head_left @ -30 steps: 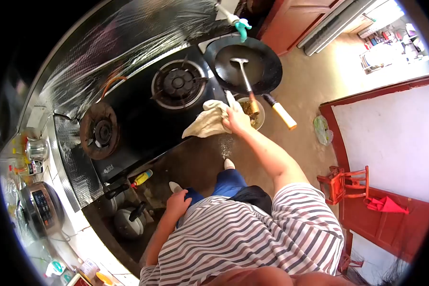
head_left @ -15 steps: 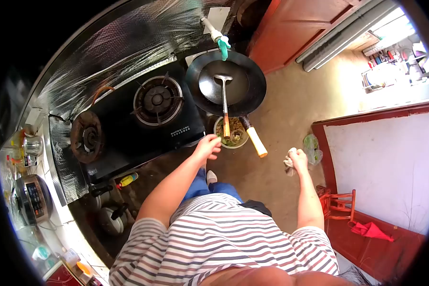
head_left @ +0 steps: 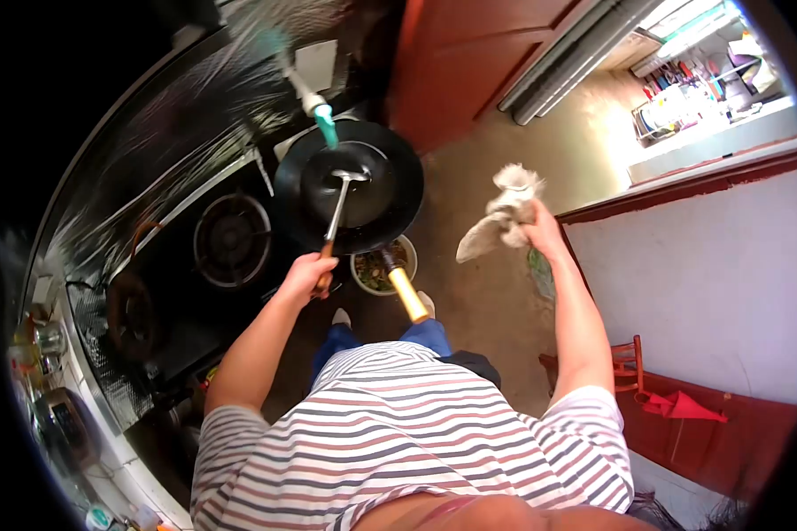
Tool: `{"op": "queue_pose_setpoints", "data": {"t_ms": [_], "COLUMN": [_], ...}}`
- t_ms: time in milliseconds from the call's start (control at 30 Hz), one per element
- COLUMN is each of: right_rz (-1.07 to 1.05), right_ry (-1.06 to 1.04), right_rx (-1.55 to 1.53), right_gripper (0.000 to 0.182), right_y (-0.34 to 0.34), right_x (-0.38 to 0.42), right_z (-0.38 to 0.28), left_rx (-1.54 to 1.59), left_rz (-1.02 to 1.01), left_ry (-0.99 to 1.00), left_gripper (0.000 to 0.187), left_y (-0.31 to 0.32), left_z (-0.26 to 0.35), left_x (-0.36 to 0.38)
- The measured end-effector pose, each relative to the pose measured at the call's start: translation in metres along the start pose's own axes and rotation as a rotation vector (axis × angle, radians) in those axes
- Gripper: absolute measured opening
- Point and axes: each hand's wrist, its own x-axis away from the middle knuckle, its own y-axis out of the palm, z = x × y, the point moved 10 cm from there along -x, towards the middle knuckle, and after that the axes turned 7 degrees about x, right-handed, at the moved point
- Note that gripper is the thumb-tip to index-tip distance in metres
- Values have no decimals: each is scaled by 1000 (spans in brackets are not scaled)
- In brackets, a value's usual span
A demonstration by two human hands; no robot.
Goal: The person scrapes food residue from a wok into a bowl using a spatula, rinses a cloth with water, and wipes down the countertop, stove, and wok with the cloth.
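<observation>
Left hand (head_left: 306,278): fingers curled round the wooden handle of a metal spatula (head_left: 337,208), blade end inside the black wok (head_left: 406,190); right hand (head_left: 545,232) well off to the wok's right, fingers bunched tight on a pale cloth (head_left: 506,214). Bowl of food (head_left: 357,276) on the wok's near side, gas stove (head_left: 231,241) to its left, teal-tipped tap (head_left: 324,119) above its far part. Brown floor (head_left: 469,159) right of the wok, red door (head_left: 469,62) beyond; wok's support hidden.
</observation>
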Motion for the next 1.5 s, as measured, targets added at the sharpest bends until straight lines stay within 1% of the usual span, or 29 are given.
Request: {"op": "queue_pose_setpoints", "data": {"t_ms": [33,67,133,167,233,267,333,367,400,467,567,600,667,700,733,833,867,933,967,1000,1067,1100,1200,1267,1333,1400,1433,1467,1500], "right_rz": [-1,44,32,15,-152,-164,-208,-195,-219,-212,-222,-230,-228,-243,-245,-450,-457,-585,-609,-616,-632,-594,-678,-647,-723,-870,-700,-685,-683], "right_ry": [14,0,-18,-24,103,102,18,-26,-54,-163,-245,-267,-303,-399,-410,-502,-520,-481,-511,-516,-686,-795,-708,-827,-761,-601,-882,-847,-788], "right_rx": [241,-14,-168,-172,-456,-467,-231,-176,-189,-91,-40,-43,-229,-264,-266,-484,-473,-577,-566,-554,-473,-437,-320,-271,-90,116,316,513,470], "right_gripper": [47,44,44,44,36,36,29,25,25,23,23,23,24,26,26,32,32,32,33,33,34,34,35,36,38,42,49,56,57], "right_y": [-3,-1,-20,-23,-10,-15,-21,-26,-29,-39,-35,-34,-37,-34,-35,-30,-31,-25,-26,-18,3,17,101,156,226,285,301,327,343], "right_x": [-16,-52,-80,-93,-112,-118,-133,-141,-143,-143,-153,-152,-150,-151,-150,-132,-130,-124,-119,-123,-126,-128,-156,-165,-181,-189,-191,-207,-218], "right_z": [11,51,41,44,64,70,74,81,80,63,51,39,6,-12,-32,-111,-133,-173,-196,-209,-240,-253,-258,-268,-253,-228,-232,-213,-206], "left_rx": [-72,-75,-63,-63,-49,-34,-12,13,39,63,127,136,175,182,186,240,251,320,337,362,396,428,485,483,507,411,401,382,396], "left_rz": [3,66,129,163,220,240,283,282,290,323,333,352,342,357,364,442,455,457,458,453,450,455,488,516,560,668,695,726,773], "left_ry": [26,29,58,58,59,61,74,91,113,138,177,189,183,174,183,138,116,102,110,103,87,104,137,185,187,156,135,113,99], "left_gripper": [18,17,13,13,13,13,15,15,15,14,13,13,16,12,12,15,15,14,14,13,13,14,14,14,13,12,14,15,15], "left_y": [2,5,18,28,53,67,94,108,118,132,142,138,128,122,116,91,84,76,72,68,62,60,55,51,50,47,46,46,48], "left_z": [1,3,2,-1,-6,-8,-9,-7,-6,-4,-1,-4,-14,-18,-19,-34,-41,-49,-51,-55,-67,-71,-76,-79,-83,-83,-89,-94,-97], "left_x": [7,18,37,46,63,69,75,75,76,75,74,71,60,55,48,31,24,14,9,5,-2,-5,-12,-16,-17,-15,-18,-20,-18]}}
